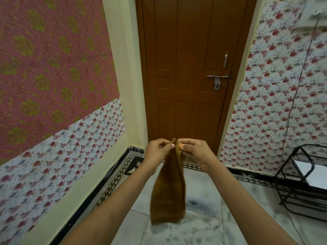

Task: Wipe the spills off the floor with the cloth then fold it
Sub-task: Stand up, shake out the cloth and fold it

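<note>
A brown cloth [169,193] hangs in the air in front of me, doubled lengthwise so it falls as a narrow strip. Its top edge is pinched between both hands held close together. My left hand [156,149] grips the top from the left with thumb and fingers. My right hand [193,150] grips the same top edge from the right. The lower end of the cloth dangles above the pale marble floor [203,225]. A faint greyish mottled patch shows on the floor to the right of the cloth; whether it is wet I cannot tell.
A shut brown wooden door [187,68] with a latch stands straight ahead. Patterned walls close in on the left [53,68] and right [276,103]. A black metal rack [304,183] stands at the right, with a thin cable trailing over the floor beside it.
</note>
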